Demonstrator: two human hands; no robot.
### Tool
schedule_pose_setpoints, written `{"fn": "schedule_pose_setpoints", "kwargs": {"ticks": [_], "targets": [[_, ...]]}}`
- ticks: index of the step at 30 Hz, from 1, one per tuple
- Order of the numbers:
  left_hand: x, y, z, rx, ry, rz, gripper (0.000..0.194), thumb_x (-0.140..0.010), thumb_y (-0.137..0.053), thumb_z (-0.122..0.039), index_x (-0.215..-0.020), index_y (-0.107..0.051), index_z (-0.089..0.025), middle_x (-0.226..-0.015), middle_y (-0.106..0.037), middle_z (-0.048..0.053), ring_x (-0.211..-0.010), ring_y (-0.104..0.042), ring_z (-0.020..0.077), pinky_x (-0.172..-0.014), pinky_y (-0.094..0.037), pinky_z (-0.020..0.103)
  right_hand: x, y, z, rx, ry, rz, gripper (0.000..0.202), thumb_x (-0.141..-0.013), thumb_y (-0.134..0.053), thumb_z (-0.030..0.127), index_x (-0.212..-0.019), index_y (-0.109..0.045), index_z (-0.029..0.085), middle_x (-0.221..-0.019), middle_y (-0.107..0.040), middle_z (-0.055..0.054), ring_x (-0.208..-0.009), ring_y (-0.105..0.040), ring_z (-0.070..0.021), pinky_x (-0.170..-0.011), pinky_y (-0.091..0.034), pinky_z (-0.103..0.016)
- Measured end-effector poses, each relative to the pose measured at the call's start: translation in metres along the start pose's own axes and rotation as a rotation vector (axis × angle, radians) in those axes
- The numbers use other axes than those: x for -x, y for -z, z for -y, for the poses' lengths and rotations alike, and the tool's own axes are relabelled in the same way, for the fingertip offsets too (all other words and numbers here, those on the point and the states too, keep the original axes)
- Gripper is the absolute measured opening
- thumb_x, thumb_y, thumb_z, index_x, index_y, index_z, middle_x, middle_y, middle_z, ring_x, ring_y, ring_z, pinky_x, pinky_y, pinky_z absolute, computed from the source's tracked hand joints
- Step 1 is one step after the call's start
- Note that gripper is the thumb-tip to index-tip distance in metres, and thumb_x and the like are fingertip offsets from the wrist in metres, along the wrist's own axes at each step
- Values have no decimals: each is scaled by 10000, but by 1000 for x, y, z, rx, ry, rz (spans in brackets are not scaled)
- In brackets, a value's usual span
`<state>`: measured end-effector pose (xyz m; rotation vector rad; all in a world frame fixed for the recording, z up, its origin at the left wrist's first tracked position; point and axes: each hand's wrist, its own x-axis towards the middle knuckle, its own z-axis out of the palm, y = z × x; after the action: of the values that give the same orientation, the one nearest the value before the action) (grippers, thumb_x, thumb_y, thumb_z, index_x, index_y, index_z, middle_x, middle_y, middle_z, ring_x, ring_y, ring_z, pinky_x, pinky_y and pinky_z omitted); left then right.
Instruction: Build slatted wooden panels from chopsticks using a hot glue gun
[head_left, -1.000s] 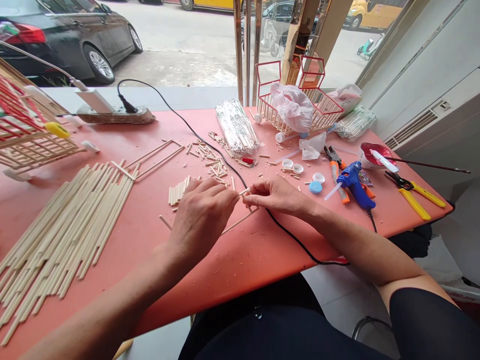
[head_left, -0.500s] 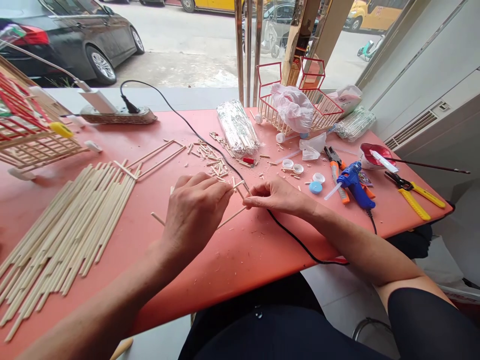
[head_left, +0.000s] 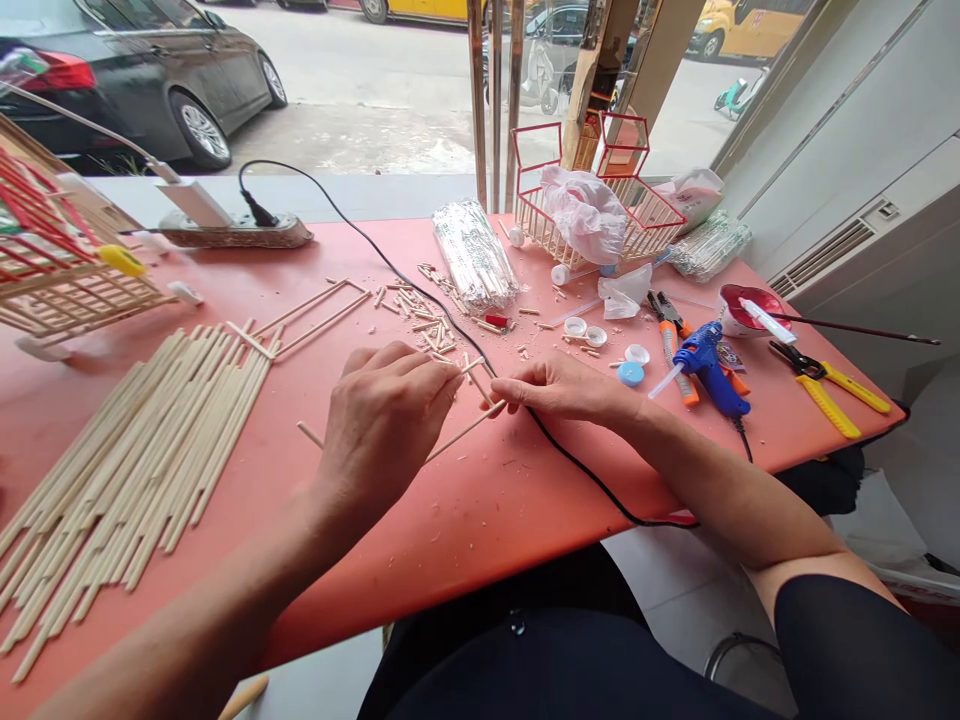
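Here are both hands over the pink table (head_left: 525, 510), and between them sits the frame (head_left: 463, 432), a small thing of thin sticks, near the middle of the tabletop; whether it touches the surface, I cannot tell. The left hand (head_left: 394, 410) has its fingers curled down, thumb and forefinger pinching the frame's far side, the other fingertips hidden. Across from it, the right hand (head_left: 551, 388) has thumb and forefinger gripping the near corner, with the cable (head_left: 585, 478) running just beneath. Out on the left, a broad spread of sticks (head_left: 150, 460), and a second frame (head_left: 322, 325) lying at its far end. Offcuts (head_left: 424, 325) are scattered beyond the hands, while over to the right it's the blue cap (head_left: 631, 374), orange pliers (head_left: 667, 345) and glue gun (head_left: 705, 360).
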<state>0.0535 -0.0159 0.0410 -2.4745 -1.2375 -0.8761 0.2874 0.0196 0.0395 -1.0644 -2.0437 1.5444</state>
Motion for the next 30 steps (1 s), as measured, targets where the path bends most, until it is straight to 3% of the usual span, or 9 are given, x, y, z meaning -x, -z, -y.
{"fn": "schedule_pose_setpoints", "kwargs": {"ticks": [4, 9, 13, 17, 23, 30], "targets": [[0, 0, 0, -14, -1, -12, 306, -1029, -619, -204, -744, -730, -202, -705, -745, 46, -763, -695, 279, -714, -434, 402, 0, -1, 2, 31, 16, -42, 487, -960, -658, 611, -888, -792, 149, -813, -736, -30, -798, -639, -156, -757, -450, -266], [1, -1, -3, -26, -17, -1, 300, -1026, -620, -200, -748, -730, -199, -701, -741, 48, -761, -698, 278, -713, -435, 404, -3, -7, 1, 161, -2, -62, 325, -910, -704, 430, -764, -743, 143, -667, -626, 22, -645, -485, -105, -646, -350, -262], [1, -3, -4, -12, -24, 5, 296, -1024, -625, -191, -747, -733, -198, -706, -746, 47, -758, -699, 274, -703, -429, 407, -2, -8, 1, 210, -7, -66, 293, -913, -681, 369, -750, -759, 139, -660, -636, 16, -648, -500, -108, -652, -338, -272], [2, -3, -3, -5, -21, 11, 309, -1028, -618, -185, -740, -729, -205, -708, -746, 46, -761, -693, 266, -703, -422, 399, 0, -5, 3, 129, -18, -26, 366, -915, -712, 477, -761, -734, 145, -664, -583, 36, -657, -473, -106, -647, -315, -273], [2, -4, -7, 46, -72, -7, 303, -1034, -621, -192, -752, -732, -196, -728, -754, 49, -754, -680, 256, -713, -434, 388, -4, -7, 4, -110, 85, -94, 387, -889, -762, 529, -861, -719, 146, -807, -683, -10, -765, -594, -133, -728, -453, -266], [4, -8, -13, 47, -124, 12, 266, -1019, -637, -169, -776, -742, -202, -658, -686, 23, -732, -653, 246, -711, -427, 364, -4, -11, 0, -18, 95, -143, 354, -902, -764, 478, -795, -722, 143, -733, -713, -15, -660, -598, -113, -629, -451, -241]]}}
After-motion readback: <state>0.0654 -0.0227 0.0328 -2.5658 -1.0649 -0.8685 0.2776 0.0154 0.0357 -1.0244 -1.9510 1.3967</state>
